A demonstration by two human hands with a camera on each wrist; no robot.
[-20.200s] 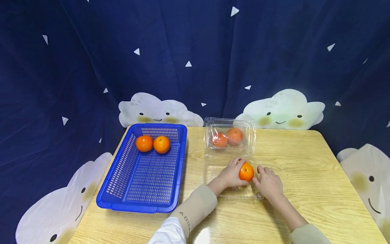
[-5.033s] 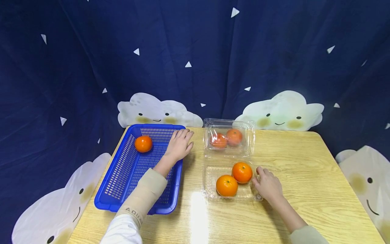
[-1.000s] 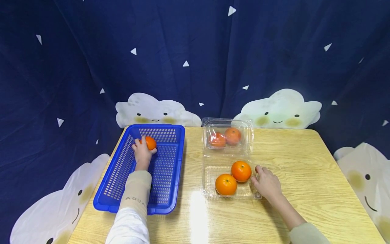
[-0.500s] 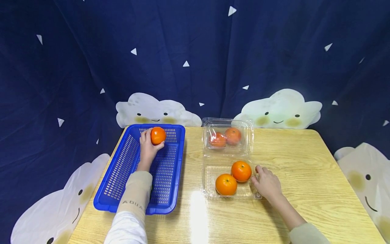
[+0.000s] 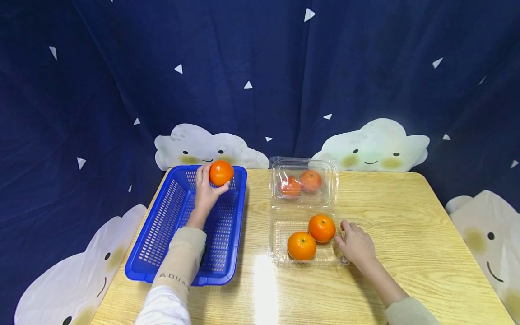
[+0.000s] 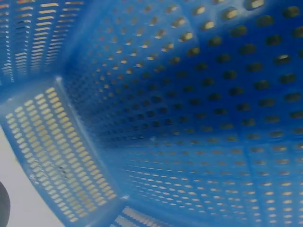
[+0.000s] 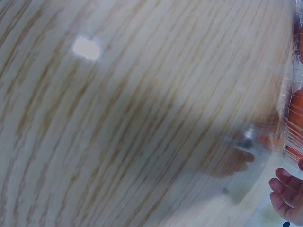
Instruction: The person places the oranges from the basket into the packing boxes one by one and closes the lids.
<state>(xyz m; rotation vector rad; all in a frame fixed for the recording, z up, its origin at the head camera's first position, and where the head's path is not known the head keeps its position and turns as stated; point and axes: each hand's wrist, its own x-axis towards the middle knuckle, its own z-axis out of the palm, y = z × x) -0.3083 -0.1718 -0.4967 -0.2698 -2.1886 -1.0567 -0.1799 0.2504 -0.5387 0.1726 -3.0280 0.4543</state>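
Observation:
In the head view my left hand (image 5: 206,192) grips an orange (image 5: 221,173) between thumb and fingers, raised over the back of the blue plastic basket (image 5: 239,216). The left wrist view has only the perforated walls and floor of the basket (image 6: 189,104); hand and fruit are out of it. A hinged clear plastic container (image 5: 280,259) lies open on the table. Two oranges, a rear one (image 5: 322,228) and a front one (image 5: 302,246), sit in its near half. My right hand (image 5: 357,243), fingers loosely bent, rests beside its right edge; contact is unclear. The right wrist view catches its fingertips (image 7: 279,189).
Behind the near half, the container's other half (image 5: 331,185) has two oranges (image 5: 311,181) showing through its clear plastic. Everything stands on a wooden table (image 5: 406,243). A dark blue curtain (image 5: 260,45) with clouds and white triangles hangs behind it.
Earlier my left hand set oranges into the container's near half. Within the last second it has lifted the orange from the basket floor, up and rightward. My right hand has stayed put.

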